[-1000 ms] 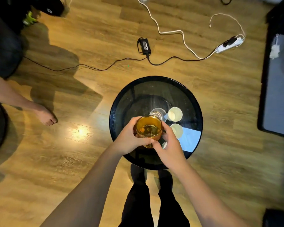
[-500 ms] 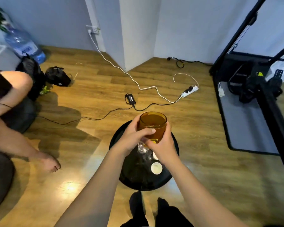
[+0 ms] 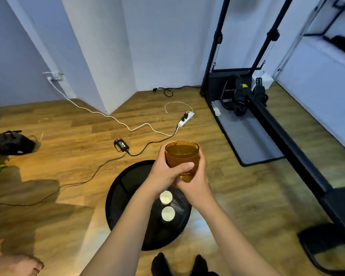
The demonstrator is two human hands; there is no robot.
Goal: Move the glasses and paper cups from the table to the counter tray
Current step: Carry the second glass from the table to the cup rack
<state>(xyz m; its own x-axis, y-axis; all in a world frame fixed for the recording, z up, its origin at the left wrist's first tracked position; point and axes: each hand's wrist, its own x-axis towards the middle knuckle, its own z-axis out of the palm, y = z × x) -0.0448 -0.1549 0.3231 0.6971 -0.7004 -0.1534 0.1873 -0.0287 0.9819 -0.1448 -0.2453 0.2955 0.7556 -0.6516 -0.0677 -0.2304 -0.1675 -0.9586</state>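
place: we read a lived-in home room | evidence: brown wood-plank floor (image 3: 72, 140), pale blue-white walls (image 3: 163, 46) | on that floor: white power strip (image 3: 185, 118), black bag (image 3: 13, 143)

Both bare forearms are reaching forward and converging at the amber glass (image 3: 182, 159). The left hand (image 3: 163, 173) is wrapping it from the left, thumb lying across its near face. The right hand (image 3: 195, 183) is cupping its lower right side, fingers curling round it.

Wood floor (image 3: 68, 140), pale, perhaps bluish walls (image 3: 163, 46).
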